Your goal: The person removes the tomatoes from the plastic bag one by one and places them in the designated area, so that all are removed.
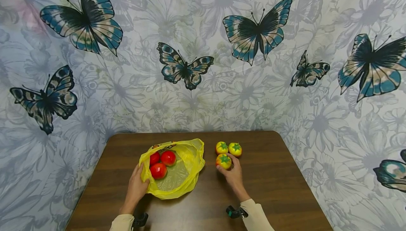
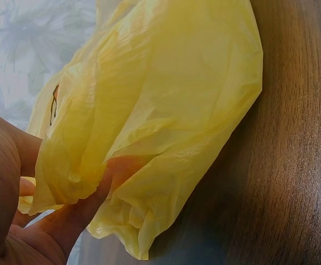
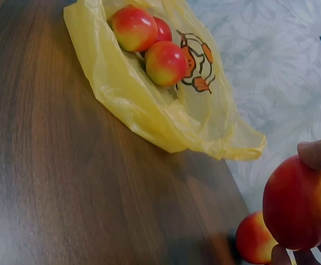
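Note:
My left hand [image 1: 135, 186] grips the left rim of an open yellow plastic bag [image 1: 194, 180], thumb and fingers on either side of the film in the left wrist view. Inside the bag lie three round red fruits [image 1: 168, 158], which show yellow-green patches in the right wrist view. To the right of the bag, my right hand [image 1: 234, 178] holds a red-and-yellow tomato [image 1: 223, 161] with a green star-shaped cap between thumb and fingers. Just behind it stand two similar tomatoes [image 1: 235, 149], side by side.
Everything rests on a brown wood-grain table [image 1: 269, 188]. Behind its far edge stands a wall covering [image 1: 247, 107] with flowers and butterflies. A black wrist device [image 1: 236, 212] sits at the right cuff, another [image 1: 140, 220] at the left.

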Demonstrator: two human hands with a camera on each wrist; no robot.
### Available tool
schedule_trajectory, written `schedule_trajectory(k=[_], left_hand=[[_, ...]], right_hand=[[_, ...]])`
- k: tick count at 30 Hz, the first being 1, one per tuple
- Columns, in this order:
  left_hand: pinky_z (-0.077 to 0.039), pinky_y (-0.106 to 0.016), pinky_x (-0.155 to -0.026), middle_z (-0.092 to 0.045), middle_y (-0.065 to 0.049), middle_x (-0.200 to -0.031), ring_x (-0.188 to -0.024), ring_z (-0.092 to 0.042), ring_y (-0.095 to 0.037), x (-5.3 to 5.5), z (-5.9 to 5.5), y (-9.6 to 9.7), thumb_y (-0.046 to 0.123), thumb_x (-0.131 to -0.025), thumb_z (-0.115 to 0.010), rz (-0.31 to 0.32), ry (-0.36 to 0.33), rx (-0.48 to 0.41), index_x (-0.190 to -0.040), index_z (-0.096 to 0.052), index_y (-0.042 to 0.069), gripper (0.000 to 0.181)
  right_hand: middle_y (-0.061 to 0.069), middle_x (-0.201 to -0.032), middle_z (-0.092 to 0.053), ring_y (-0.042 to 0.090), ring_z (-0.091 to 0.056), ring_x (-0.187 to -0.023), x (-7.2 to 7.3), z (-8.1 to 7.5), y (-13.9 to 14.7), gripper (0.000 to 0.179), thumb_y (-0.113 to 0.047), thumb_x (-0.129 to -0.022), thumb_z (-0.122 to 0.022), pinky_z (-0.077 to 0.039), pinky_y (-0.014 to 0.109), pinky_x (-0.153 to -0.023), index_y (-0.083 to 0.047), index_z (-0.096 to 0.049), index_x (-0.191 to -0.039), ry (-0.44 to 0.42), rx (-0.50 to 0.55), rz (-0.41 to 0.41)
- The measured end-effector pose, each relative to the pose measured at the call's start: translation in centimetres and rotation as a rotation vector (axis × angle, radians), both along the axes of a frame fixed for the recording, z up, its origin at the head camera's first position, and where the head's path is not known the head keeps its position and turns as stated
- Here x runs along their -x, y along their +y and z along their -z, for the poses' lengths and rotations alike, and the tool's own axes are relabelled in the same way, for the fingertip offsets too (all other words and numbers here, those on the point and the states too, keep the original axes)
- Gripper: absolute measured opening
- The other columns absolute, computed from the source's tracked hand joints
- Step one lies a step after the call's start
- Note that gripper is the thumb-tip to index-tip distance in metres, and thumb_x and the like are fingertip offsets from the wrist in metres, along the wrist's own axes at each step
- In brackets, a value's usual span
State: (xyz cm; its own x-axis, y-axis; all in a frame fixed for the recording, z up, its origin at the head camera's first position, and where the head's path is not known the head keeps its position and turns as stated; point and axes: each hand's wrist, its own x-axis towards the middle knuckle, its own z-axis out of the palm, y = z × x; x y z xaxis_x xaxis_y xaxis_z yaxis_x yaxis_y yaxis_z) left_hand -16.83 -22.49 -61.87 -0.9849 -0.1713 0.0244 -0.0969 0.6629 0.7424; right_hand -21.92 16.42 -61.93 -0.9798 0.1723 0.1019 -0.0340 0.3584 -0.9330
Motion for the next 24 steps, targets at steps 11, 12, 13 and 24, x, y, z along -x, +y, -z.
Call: schedule_trajectory(k=[11, 12, 13, 24], left_hand=[[-0.029, -0.063, -0.113, -0.025, -0.033, -0.154, -0.137, -0.033, -0.053, 0.0, 0.2, -0.3, -0.003, -0.081, -0.061, -0.014, 0.036, 0.012, -0.15, -0.029, -0.008, 0.076], [-0.029, -0.063, -0.113, -0.025, -0.033, -0.155, -0.137, -0.033, -0.053, 0.0, 0.2, -0.3, -0.003, -0.081, -0.061, -0.013, 0.033, 0.012, -0.15, -0.029, -0.008, 0.076], [-0.028, -0.062, -0.113, -0.024, -0.033, -0.155, -0.138, -0.032, -0.052, 0.0, 0.1, -0.3, -0.002, -0.082, -0.061, -0.012, 0.025, 0.008, -0.151, -0.028, -0.007, 0.076], [-0.026, -0.061, -0.115, -0.022, -0.031, -0.157, -0.14, -0.031, -0.051, 0.2, 0.2, -0.2, -0.001, -0.084, -0.06, -0.006, -0.014, -0.003, -0.152, -0.026, -0.006, 0.076]], right_hand=[[0.022, -0.14, -0.047, 0.038, -0.047, -0.128, 0.1, 0.2, 1.1, 0.069, -0.016, -0.077, -0.083, -0.038, 0.057, -0.11, -0.008, -0.051, -0.137, -0.032, -0.002, 0.041], [0.022, -0.141, -0.046, 0.038, -0.046, -0.129, 0.1, 0.3, 1.2, 0.069, -0.015, -0.077, -0.083, -0.038, 0.056, -0.11, -0.008, -0.051, -0.137, -0.037, 0.004, 0.046], [0.022, -0.141, -0.046, 0.038, -0.046, -0.13, 0.2, 0.4, 1.4, 0.069, -0.014, -0.077, -0.082, -0.038, 0.056, -0.111, -0.008, -0.05, -0.138, -0.04, 0.009, 0.051], [0.022, -0.142, -0.043, 0.04, -0.043, -0.132, 0.5, 0.3, 3.8, 0.07, -0.016, -0.08, -0.08, -0.031, 0.058, -0.115, -0.008, -0.046, -0.141, -0.075, 0.023, 0.129]])
